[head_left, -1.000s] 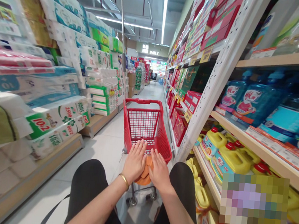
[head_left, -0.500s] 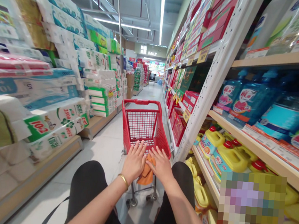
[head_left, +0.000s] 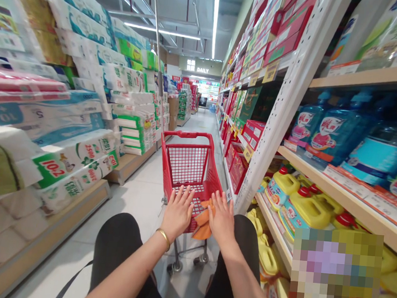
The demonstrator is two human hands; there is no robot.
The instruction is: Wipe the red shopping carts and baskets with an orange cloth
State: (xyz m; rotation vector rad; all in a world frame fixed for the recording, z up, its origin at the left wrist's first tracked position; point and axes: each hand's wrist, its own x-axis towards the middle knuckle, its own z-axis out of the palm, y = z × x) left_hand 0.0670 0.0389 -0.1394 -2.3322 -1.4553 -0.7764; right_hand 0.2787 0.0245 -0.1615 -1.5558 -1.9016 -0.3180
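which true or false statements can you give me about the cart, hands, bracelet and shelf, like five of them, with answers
1. The cart is red. True.
2. One hand is clenched into a fist. False: the left hand and right hand both have their fingers extended.
3. An orange cloth is beside the right hand. True.
4. The bracelet is on the right wrist. False: the bracelet is on the left wrist.
5. Yellow jugs sit below the blue bottles. True.

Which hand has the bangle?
The left hand: a gold bangle circles its wrist. The right hand, by the orange cloth, has a bare wrist.
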